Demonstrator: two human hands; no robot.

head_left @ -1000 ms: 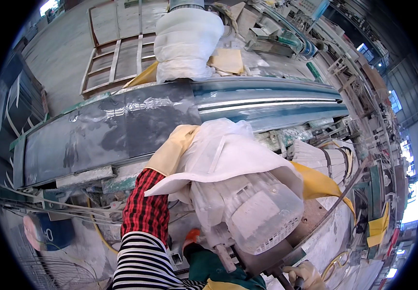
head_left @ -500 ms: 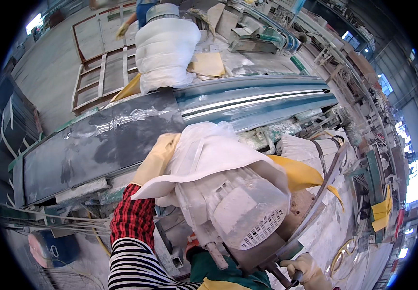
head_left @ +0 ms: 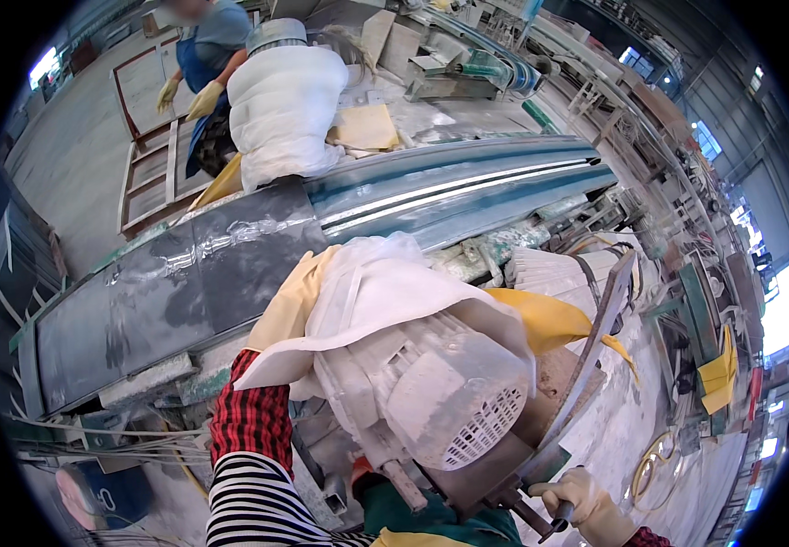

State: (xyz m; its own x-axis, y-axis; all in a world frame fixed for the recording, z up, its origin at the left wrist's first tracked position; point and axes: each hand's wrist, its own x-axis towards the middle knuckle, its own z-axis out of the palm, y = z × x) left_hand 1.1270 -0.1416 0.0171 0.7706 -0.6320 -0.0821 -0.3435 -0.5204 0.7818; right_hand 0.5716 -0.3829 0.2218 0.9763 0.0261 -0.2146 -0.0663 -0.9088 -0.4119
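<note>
A motor-driven machine with a dusty grey electric motor (head_left: 445,392) stands right before me. White padded sheeting (head_left: 385,278) drapes over its far side. My left hand (head_left: 294,296), in a cream rubber glove, lies against the left edge of that sheeting with its fingers stretched out; their tips partly hide behind it. Just beyond, a dark, wet stone slab (head_left: 166,283) lies on the bed. At the lower right, my gloved right hand (head_left: 586,506) is closed round a metal handle (head_left: 560,520) beneath the motor.
Blue-green rails (head_left: 467,187) extend right from the slab. Across them stands another machine wrapped in white (head_left: 285,109). A person in a blue apron (head_left: 196,100) is beyond at the upper left. Cables (head_left: 130,445) and a blue container (head_left: 107,492) are at lower left.
The person across the bed has come much further into view. The surroundings sit slightly further left in the picture. Both my hands keep their places on the machine.
</note>
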